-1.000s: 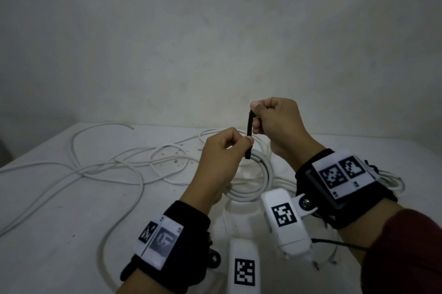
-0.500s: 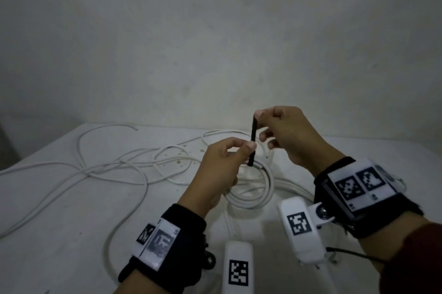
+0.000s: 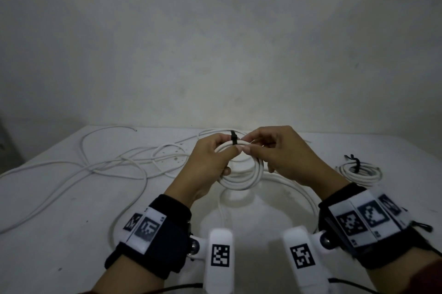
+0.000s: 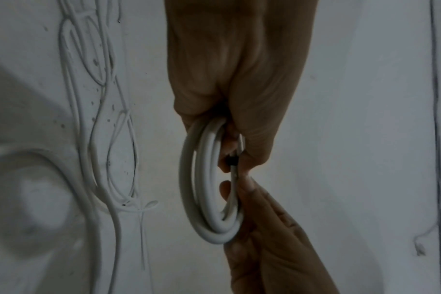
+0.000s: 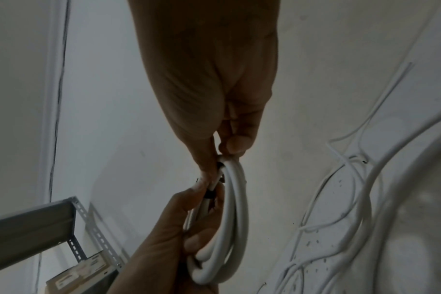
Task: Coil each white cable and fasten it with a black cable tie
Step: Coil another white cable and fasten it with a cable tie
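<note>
A coiled white cable (image 3: 241, 180) is held up over the table (image 3: 59, 234) between both hands. A black cable tie (image 3: 234, 138) is wrapped round the coil's top strands. My left hand (image 3: 232, 144) grips the coil, thumb and fingers pinching it at the tie (image 4: 232, 161). My right hand (image 3: 247, 144) pinches the same strands just right of the tie (image 5: 210, 194); its thumb tip touches the left thumb. Whether it also holds the tie's end is hidden. The coil (image 5: 235, 218) hangs below the fingers.
A finished coil (image 3: 358, 173) with its own black tie (image 3: 356, 165) lies at the right. Loose white cables (image 3: 107, 162) sprawl over the table's left half. A metal shelf frame (image 5: 38, 224) stands beyond the table edge. A bare wall is behind.
The tie stood upright, stretched between the hands; now it is wrapped round the coil. Both hands have come down and together onto the coil's top.
</note>
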